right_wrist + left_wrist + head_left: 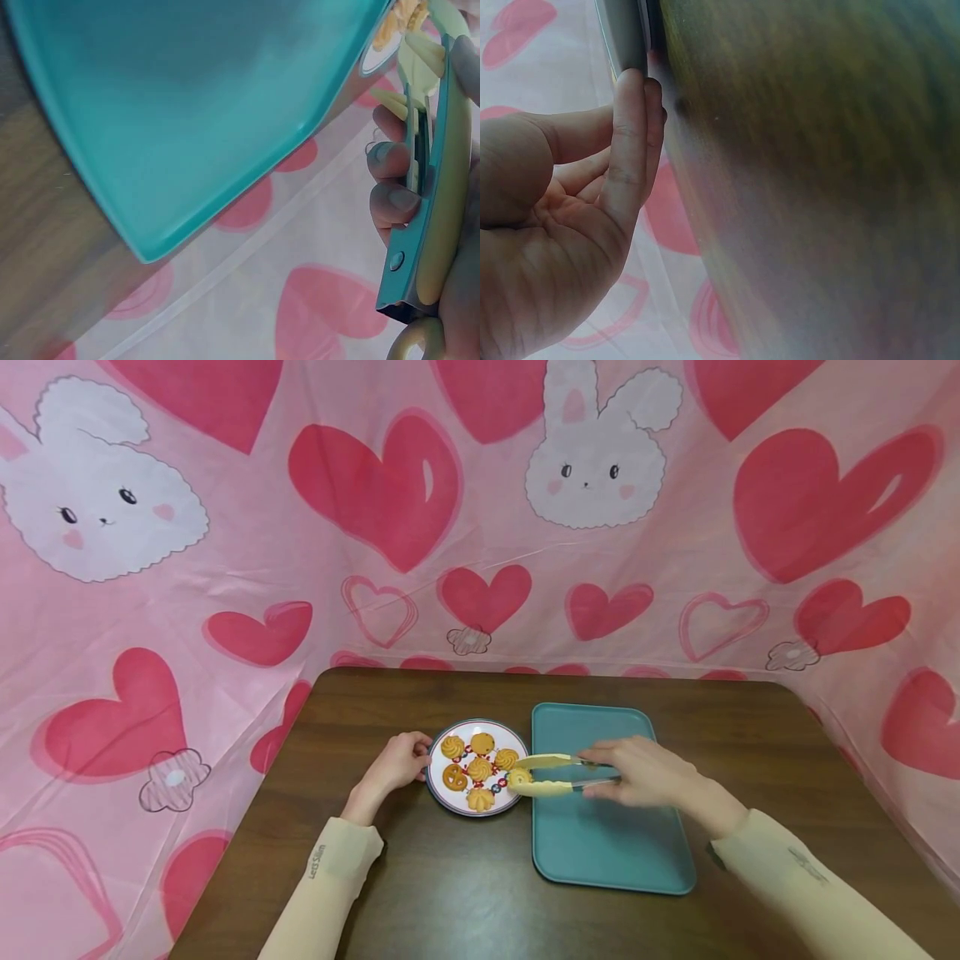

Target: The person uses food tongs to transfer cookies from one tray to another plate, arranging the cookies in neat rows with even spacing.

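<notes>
My right hand point(645, 772) grips a pair of tongs point(546, 787) with cream-coloured tips and metal arms. Between the tips sits a cookie point(519, 778), over the right rim of a round white plate point(441, 790). On that plate lie several golden cookies, among them a swirled cookie point(480, 769) and a pretzel-shaped one point(453, 777). My left hand point(397, 762) touches the plate's left rim. In the left wrist view its fingers point(626, 150) look fairly straight, tips against the plate's edge point(622, 37). The right wrist view shows fingers wrapped round the tongs' handle point(431, 217).
A teal rectangular tray point(611, 843) lies right of the plate, under the right hand and tongs. Both rest on a dark wooden table point(450, 893). A pink cloth point(420, 527) with hearts and rabbits hangs behind and at the sides.
</notes>
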Demonstrator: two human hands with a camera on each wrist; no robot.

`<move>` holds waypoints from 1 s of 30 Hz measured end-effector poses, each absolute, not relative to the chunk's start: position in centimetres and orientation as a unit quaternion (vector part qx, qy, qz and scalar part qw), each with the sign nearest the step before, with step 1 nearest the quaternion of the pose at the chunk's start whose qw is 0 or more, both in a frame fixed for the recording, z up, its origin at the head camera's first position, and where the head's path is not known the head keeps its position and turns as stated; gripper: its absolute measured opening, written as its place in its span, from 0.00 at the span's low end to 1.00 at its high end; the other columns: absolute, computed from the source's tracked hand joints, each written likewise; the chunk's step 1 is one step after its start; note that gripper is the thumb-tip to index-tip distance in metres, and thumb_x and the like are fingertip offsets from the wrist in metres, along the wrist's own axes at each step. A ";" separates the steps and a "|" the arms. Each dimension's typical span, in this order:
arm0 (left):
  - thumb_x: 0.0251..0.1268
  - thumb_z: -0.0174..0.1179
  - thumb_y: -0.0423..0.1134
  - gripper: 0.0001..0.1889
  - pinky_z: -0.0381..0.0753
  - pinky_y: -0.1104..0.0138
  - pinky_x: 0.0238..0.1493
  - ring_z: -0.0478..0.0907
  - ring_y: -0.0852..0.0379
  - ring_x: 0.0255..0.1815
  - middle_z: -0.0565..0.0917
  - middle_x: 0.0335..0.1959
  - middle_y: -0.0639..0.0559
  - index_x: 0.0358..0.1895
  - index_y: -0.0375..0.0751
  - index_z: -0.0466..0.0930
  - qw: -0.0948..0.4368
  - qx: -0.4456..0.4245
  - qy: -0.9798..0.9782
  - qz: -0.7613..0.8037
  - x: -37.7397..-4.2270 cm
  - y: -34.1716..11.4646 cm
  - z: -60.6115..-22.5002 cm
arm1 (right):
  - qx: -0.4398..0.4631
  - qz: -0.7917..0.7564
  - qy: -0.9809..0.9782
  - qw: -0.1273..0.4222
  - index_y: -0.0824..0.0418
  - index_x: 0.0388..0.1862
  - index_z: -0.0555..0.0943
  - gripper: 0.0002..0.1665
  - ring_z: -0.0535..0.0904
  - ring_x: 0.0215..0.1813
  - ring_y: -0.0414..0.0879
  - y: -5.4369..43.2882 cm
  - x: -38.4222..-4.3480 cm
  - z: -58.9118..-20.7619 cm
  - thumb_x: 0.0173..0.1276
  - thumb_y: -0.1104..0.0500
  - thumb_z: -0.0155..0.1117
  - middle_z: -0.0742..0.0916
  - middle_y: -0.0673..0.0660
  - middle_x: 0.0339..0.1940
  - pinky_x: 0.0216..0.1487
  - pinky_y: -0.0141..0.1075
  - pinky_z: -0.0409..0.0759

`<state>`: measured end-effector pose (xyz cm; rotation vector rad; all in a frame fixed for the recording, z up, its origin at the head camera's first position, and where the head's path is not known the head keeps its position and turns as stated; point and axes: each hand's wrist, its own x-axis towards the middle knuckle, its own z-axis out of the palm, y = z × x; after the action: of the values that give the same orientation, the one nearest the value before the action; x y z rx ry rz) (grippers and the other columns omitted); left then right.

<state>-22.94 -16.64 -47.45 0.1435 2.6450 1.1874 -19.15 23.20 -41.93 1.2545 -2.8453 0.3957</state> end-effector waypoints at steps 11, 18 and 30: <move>0.68 0.62 0.28 0.17 0.85 0.67 0.31 0.79 0.56 0.25 0.78 0.37 0.43 0.57 0.28 0.76 0.121 0.044 0.906 0.403 -22.8 -16.6 -47.4 | 0.410 0.112 -0.905 -0.017 0.59 0.56 0.85 0.31 0.83 0.35 0.42 21.3 -20.2 -41.7 0.59 0.43 0.76 0.88 0.51 0.46 0.33 0.34 0.81; 0.66 0.62 0.25 0.15 0.84 0.66 0.28 0.80 0.56 0.23 0.78 0.34 0.43 0.55 0.25 0.77 0.105 0.058 0.903 0.412 -22.9 -16.6 -47.6 | 0.416 0.109 -0.903 -0.029 0.61 0.56 0.85 0.31 0.85 0.38 0.44 20.9 -20.5 -41.9 0.60 0.42 0.74 0.88 0.53 0.47 0.35 0.37 0.83; 0.67 0.62 0.26 0.16 0.85 0.65 0.29 0.80 0.56 0.24 0.78 0.36 0.43 0.56 0.26 0.76 0.112 0.053 0.904 0.409 -22.9 -16.6 -47.5 | 0.420 0.109 -0.899 -0.066 0.61 0.55 0.85 0.30 0.81 0.34 0.43 20.5 -21.1 -41.4 0.62 0.41 0.72 0.88 0.53 0.44 0.33 0.34 0.79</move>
<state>-22.88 -16.63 -47.50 0.1542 2.6542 1.2004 -21.11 20.49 -41.43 1.3765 -2.9475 0.3578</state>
